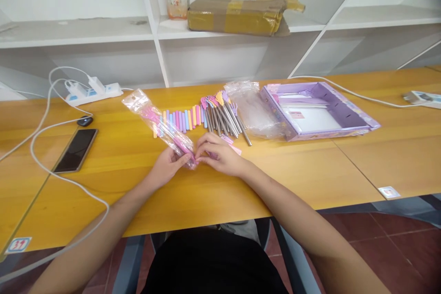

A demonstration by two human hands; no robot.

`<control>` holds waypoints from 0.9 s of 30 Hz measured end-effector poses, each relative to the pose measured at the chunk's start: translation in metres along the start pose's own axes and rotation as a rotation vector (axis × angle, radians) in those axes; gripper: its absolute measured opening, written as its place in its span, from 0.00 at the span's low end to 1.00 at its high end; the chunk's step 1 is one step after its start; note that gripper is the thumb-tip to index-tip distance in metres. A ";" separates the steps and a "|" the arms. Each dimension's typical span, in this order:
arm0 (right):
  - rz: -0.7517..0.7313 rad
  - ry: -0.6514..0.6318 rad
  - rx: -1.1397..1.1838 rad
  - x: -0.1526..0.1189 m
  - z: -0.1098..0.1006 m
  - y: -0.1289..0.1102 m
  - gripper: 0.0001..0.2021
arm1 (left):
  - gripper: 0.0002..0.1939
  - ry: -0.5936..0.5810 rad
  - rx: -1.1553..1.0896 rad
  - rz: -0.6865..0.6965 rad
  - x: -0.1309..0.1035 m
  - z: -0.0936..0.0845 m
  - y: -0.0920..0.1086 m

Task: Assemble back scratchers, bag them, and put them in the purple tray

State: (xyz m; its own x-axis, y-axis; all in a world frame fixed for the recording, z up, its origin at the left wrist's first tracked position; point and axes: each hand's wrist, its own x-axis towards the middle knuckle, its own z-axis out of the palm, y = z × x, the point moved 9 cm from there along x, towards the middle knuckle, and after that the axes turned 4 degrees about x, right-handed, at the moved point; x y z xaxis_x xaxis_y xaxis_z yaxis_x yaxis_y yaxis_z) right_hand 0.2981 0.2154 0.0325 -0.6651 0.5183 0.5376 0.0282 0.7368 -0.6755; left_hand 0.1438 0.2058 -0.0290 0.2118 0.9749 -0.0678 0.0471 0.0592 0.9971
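Note:
My left hand is closed around the lower end of a clear plastic bag with a pink back scratcher inside. The thumb and fingers of my right hand pinch the same lower end of the bag. Behind the bag, a row of pastel handles lies on the table. Beside that row is a pile of metal rods with coloured hand-shaped heads. Small pink pieces show partly from behind my right hand.
Crumpled clear bags lie against an open purple box holding a purple hand-shaped piece. At left are a phone, a power strip and white cables. A taped carton stands on the shelf behind.

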 end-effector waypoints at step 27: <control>0.559 -0.112 0.643 -0.015 0.039 0.048 0.22 | 0.20 -0.155 -0.042 -0.027 -0.006 0.018 -0.010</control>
State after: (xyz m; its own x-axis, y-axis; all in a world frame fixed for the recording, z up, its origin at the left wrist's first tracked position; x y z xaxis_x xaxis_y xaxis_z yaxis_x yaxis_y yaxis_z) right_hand 0.2802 0.2258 -0.0277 -0.7501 0.6613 0.0105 -0.0319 -0.0204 -0.9993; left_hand 0.1591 0.1952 -0.0388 0.3595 0.9283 -0.0954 0.0144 0.0967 0.9952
